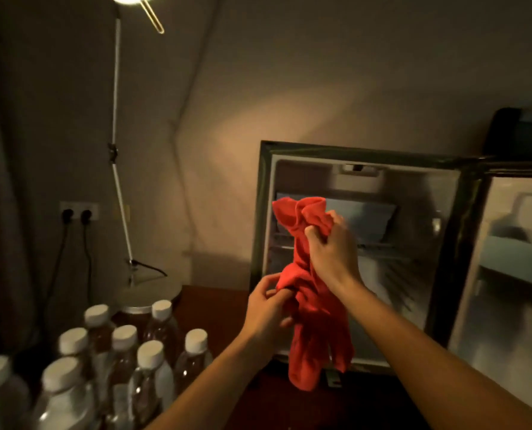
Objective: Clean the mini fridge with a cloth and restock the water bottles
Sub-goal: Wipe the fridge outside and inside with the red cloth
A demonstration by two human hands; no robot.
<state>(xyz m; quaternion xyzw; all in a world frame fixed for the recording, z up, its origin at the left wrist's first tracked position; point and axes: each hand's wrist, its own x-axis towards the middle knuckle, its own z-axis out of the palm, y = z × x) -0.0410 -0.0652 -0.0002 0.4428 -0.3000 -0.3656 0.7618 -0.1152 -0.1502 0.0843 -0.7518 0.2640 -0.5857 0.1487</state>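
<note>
We grasp the red cloth [314, 308] in both grips, right hand [329, 246] above left hand [267, 305]; behind them, the open mini fridge [364, 193] blurs.

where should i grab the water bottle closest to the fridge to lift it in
Take the water bottle just below its white cap, coming from above and from the right. It stands upright, other bottles crowd its left, and its right side is open. A hand must first let go of the red cloth.
</note>
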